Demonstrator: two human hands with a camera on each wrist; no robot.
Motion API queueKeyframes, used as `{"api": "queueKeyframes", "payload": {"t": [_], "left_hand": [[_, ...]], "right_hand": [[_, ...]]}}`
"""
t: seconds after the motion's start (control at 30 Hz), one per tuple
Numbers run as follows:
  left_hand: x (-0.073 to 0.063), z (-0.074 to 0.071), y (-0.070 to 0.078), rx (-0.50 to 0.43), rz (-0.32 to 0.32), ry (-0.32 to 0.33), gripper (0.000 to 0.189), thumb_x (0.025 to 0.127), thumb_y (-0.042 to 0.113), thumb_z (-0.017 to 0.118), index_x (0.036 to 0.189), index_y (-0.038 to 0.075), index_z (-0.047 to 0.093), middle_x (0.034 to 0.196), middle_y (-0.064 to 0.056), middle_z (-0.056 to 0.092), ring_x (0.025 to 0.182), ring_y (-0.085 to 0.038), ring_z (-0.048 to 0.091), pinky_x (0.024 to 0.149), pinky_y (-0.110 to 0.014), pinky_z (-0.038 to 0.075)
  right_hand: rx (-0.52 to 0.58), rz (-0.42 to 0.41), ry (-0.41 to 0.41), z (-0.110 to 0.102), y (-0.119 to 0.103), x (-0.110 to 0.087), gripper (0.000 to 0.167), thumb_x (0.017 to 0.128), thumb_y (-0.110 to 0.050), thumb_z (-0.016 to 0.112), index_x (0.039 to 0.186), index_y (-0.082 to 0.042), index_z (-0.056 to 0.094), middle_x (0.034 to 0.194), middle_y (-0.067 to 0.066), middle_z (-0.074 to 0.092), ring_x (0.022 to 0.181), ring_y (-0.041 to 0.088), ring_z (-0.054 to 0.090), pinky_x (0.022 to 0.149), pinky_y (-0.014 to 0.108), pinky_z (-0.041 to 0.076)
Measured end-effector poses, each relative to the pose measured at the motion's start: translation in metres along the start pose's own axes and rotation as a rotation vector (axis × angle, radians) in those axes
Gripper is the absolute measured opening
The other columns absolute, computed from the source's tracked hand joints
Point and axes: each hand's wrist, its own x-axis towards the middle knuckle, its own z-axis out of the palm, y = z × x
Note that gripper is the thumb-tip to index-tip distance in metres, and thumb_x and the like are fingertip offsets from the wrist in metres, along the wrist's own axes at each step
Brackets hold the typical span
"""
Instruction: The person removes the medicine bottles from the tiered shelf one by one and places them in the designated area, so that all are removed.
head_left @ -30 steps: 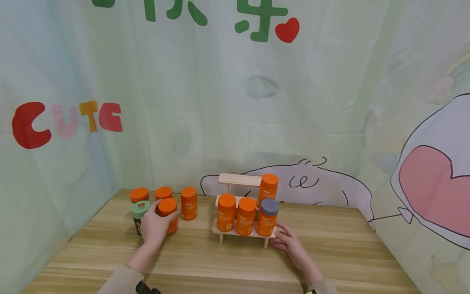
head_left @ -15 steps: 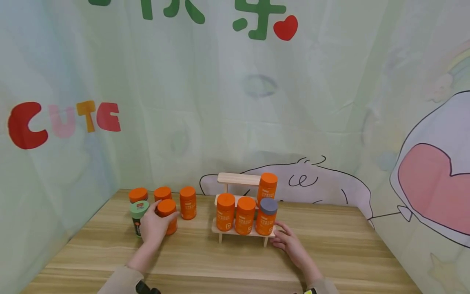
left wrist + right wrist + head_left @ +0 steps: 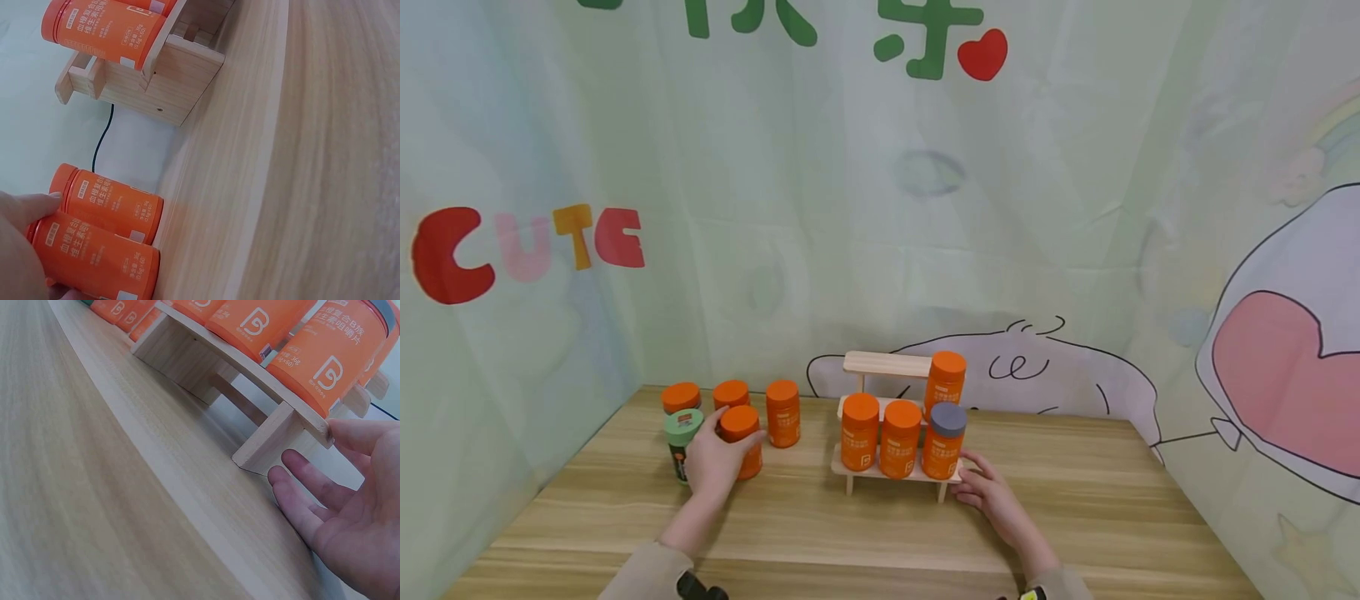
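Jar, orange-lidded, is gripped by L hand, thumb & fingers curled round its top; it's stood upright on table, L of wooden stand, just beside green-lidded jar. Over at R, stand's end is touched by R hand, fingers loosely parted, nothing gripped. Three jars are lined up on btm shelf, grey-lidded one at R end.

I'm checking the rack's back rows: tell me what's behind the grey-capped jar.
An orange-capped jar, also on the wooden rack. The head view shows its cap and upper body; the grey-capped jar covers its lower part there.
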Motion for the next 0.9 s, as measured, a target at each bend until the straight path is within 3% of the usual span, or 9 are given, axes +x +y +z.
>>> {"api": "queueKeyframes", "payload": {"t": [0.47, 0.9], "left_hand": [[-0.003, -0.005, 0.002, -0.014, -0.02, -0.026, 0.082, 0.079, 0.029, 0.082, 0.145, 0.002, 0.042, 0.143, -0.027, 0.048, 0.128, -0.045, 0.047, 0.104, -0.06, 0.038], [-0.007, -0.016, 0.012, -0.07, 0.037, -0.012, 0.078, 0.082, 0.023, 0.08, 0.145, -0.001, 0.041, 0.143, -0.024, 0.049, 0.129, -0.042, 0.048, 0.108, -0.055, 0.038]], "right_hand": [[-0.004, -0.002, -0.001, 0.0, 0.001, 0.0, 0.044, 0.102, -0.015, 0.047, 0.142, -0.001, 0.035, 0.1, -0.001, 0.061, 0.087, 0.01, 0.062, 0.084, 0.024, 0.053], [0.006, -0.005, 0.003, -0.001, 0.003, 0.001, 0.043, 0.102, -0.015, 0.047, 0.141, -0.003, 0.036, 0.099, -0.002, 0.061, 0.087, 0.01, 0.063, 0.084, 0.024, 0.053]]}}
